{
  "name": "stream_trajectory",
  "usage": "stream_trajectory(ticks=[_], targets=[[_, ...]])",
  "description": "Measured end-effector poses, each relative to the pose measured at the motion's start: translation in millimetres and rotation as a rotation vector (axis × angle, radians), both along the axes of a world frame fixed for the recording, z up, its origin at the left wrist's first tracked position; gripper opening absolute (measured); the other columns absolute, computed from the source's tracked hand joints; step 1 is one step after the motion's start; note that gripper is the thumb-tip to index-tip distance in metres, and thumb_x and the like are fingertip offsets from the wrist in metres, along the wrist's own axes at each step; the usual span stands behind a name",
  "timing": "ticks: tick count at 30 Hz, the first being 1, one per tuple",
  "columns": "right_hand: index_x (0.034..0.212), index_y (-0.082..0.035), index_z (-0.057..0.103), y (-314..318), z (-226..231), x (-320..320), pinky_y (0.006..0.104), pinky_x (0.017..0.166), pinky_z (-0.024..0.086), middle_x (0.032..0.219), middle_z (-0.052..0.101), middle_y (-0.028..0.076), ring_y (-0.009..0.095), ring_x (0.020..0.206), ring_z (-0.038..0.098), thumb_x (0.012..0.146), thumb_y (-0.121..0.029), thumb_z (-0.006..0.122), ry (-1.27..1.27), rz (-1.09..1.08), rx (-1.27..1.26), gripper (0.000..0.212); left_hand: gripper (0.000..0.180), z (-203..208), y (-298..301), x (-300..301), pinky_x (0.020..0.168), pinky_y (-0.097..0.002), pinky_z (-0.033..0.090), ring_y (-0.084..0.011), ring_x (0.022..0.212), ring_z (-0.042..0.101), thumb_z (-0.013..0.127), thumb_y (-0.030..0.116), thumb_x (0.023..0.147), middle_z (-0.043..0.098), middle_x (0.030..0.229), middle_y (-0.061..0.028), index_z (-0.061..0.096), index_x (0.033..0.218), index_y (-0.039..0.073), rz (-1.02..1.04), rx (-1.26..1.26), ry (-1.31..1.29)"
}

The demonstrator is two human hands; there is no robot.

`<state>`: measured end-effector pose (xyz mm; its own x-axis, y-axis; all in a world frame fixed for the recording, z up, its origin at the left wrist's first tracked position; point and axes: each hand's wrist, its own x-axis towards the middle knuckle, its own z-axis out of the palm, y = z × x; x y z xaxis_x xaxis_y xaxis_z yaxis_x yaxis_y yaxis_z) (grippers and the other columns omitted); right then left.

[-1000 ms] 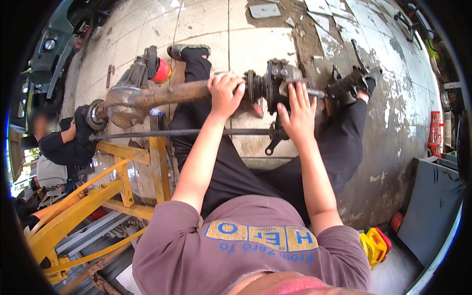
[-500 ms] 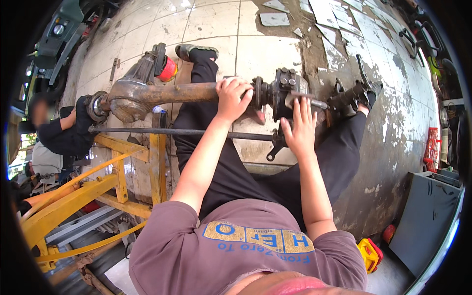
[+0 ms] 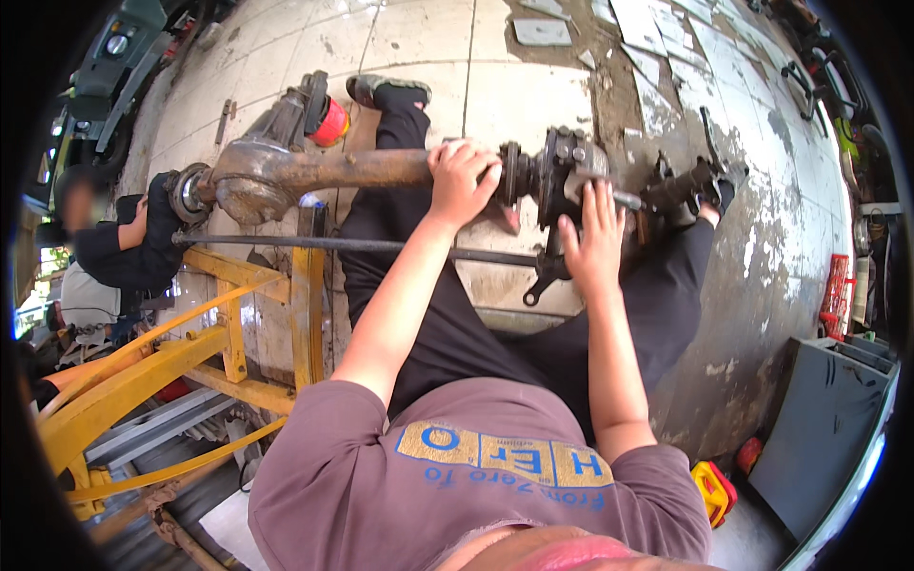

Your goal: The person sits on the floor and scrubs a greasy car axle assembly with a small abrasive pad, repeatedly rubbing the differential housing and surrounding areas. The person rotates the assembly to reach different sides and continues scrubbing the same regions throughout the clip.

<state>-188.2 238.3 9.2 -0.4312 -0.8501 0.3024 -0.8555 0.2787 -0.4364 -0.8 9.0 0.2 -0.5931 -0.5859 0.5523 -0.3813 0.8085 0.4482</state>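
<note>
The axle lay crosswise above the floor. The hub was already in line at its right end; what remained could not be determined. The left hand rested on the axle, its grip unclear; the right hand had its fingers extended against the hub. Against the earlier frame, hand placement was unchanged; the view had shifted slightly.

head: left fisheye, worn on head | faces down, upright | shirt near, floor farther off

Auto wkshp: axle assy, broken flr tiles.
</note>
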Motion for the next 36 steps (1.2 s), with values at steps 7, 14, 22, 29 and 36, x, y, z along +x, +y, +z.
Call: stream_trajectory(ticks=[7, 14, 22, 29, 36], targets=[[0.174, -0.004, 0.046, 14, -1, 19, 0.0733, 0.133, 0.027, 0.183, 0.042, 0.022, 0.042, 0.172, 0.035, 0.109, -0.044, 0.072, 0.030, -0.017, 0.041, 0.081, 0.015, -3, 1, 4, 0.118, -0.0505, 0.035, -0.0241, 0.128, 0.067, 0.073, 0.032, 0.102, 0.078, 0.114, 0.0019, 0.083, 0.101, 0.020, -0.015, 0.005, 0.007], [0.173, -0.003, 0.047, -7, 10, -4, 0.0726, 0.133, 0.028, 0.182, 0.042, 0.023, 0.040, 0.171, 0.037, 0.108, -0.042, 0.074, 0.014, -0.024, 0.006, 0.080, 0.016, 0, 2, 0, 0.116, -0.0493, 0.036, -0.0239, 0.125, 0.066, 0.074, 0.033, 0.102, 0.079, 0.114, 0.0025, 0.083, 0.101, 0.019, -0.004, -0.016, 0.019], [0.174, -0.002, 0.045, -16, 10, -4, 0.0724, 0.134, 0.028, 0.182, 0.042, 0.022, 0.041, 0.172, 0.035, 0.109, -0.045, 0.073, -0.001, -0.051, 0.000, 0.082, 0.015, -4, -2, 0, 0.118, -0.0521, 0.034, -0.0264, 0.130, 0.067, 0.074, 0.033, 0.101, 0.079, 0.118, 0.0012, 0.083, 0.101, 0.021, 0.006, -0.002, -0.016], [0.175, -0.001, 0.044, 12, -4, 16, 0.0728, 0.132, 0.030, 0.184, 0.039, 0.024, 0.044, 0.172, 0.033, 0.109, -0.045, 0.072, 0.020, -0.017, 0.067, 0.084, 0.015, -1, -3, 3, 0.118, -0.0499, 0.035, -0.0245, 0.127, 0.067, 0.075, 0.033, 0.100, 0.079, 0.114, 0.0022, 0.084, 0.101, 0.020, -0.013, -0.026, 0.000], [0.176, -0.002, 0.042, 0, 10, 0, 0.0716, 0.134, 0.028, 0.185, 0.038, 0.022, 0.041, 0.173, 0.032, 0.112, -0.045, 0.069, -0.101, -0.017, 0.025, 0.081, 0.015, 0, 1, -1, 0.115, -0.0487, 0.038, -0.0237, 0.125, 0.068, 0.076, 0.031, 0.100, 0.080, 0.113, 0.0025, 0.083, 0.100, 0.019, -0.006, -0.005, 0.002]])
